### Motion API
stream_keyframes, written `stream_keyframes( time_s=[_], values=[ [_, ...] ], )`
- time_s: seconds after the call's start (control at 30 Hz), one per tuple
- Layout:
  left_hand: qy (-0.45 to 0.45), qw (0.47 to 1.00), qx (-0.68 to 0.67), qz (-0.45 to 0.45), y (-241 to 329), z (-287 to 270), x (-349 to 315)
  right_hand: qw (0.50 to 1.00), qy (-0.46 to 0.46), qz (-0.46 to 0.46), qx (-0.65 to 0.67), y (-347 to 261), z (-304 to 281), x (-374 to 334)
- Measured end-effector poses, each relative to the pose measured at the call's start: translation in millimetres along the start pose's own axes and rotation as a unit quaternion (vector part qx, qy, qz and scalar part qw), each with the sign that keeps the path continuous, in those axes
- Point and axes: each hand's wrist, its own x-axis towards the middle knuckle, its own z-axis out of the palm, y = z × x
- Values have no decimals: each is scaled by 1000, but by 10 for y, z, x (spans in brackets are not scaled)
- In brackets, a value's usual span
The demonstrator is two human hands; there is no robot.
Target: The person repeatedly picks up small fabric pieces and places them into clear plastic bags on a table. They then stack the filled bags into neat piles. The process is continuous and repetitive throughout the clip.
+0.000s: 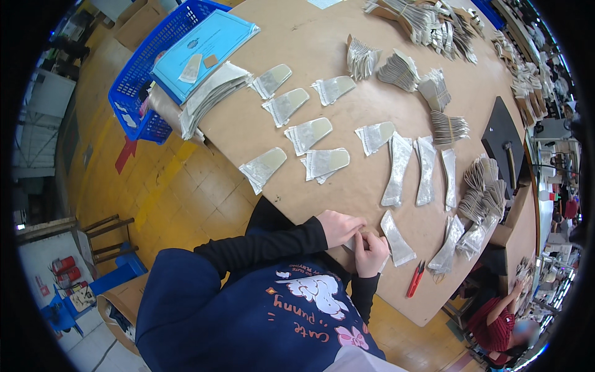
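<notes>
At the table's near edge, my left hand (339, 228) and my right hand (372, 253) are close together, fingers pinched. A pale thin piece (350, 243) shows between them, mostly covered by the fingers. Just right of my hands lies a curved, silvery-wrapped flat piece (396, 239). Red-handled snips (416, 280) rest beyond it, near the edge. Farther up are more long wrapped pieces (397, 170) and several short tapered pieces (310, 135) with clear, pale ends and whitish wrapping.
Fanned stacks of similar pieces (450, 127) and bundles (427, 25) cover the table's far and right parts. At the far left, a blue basket (139, 99) holds a light-blue folder (204, 53). A hammer (509, 162) lies on a black board (496, 139). Another person (496, 319) sits at lower right.
</notes>
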Motion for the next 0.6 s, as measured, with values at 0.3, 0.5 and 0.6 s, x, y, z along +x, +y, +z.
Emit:
stream_keyframes(
  time_s=[0.3,0.5,0.6],
  values=[
    [359,932,-4,-45,-658,-1462,456,1000,11,19,19,-43,-14,31],
    [329,924,83,-178,-1382,-2068,540,999,20,18,27,-41,-23,27],
    [248,922,276,-111,-1454,-1987,505,999,16,15,24,-41,-35,27]
  ],
)
